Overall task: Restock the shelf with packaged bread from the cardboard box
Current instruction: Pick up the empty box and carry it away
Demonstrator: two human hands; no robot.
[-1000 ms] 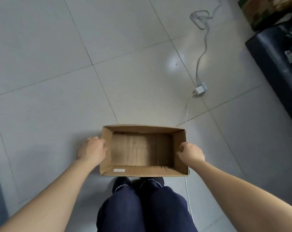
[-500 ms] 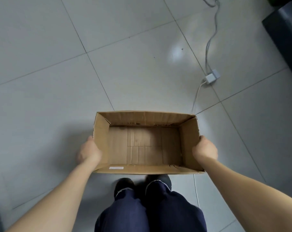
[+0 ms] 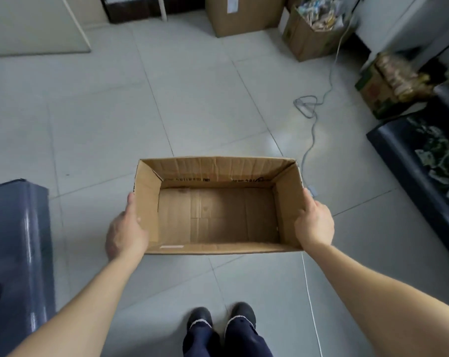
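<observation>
An open brown cardboard box (image 3: 218, 171) hangs in the air in front of me, above the tiled floor. Its inside is bare; no bread shows in it. My left hand (image 3: 125, 233) presses flat against the box's left wall. My right hand (image 3: 313, 222) grips the right wall, thumb over the top edge. Both arms reach forward, and my feet (image 3: 221, 318) stand on the floor below the box. A box of packaged goods (image 3: 388, 81), blurred, sits at the far right.
A dark blue shelf surface (image 3: 15, 240) lies at my left, another dark shelf (image 3: 411, 171) with green packets at my right. A grey cable (image 3: 313, 127) trails across the floor. Closed cardboard boxes (image 3: 241, 16) and an open one (image 3: 313, 29) stand at the back.
Both hands have lifted the empty box off the floor. I have risen from a crouch to standing, so the view now takes in the shelves and the boxes at the back.
</observation>
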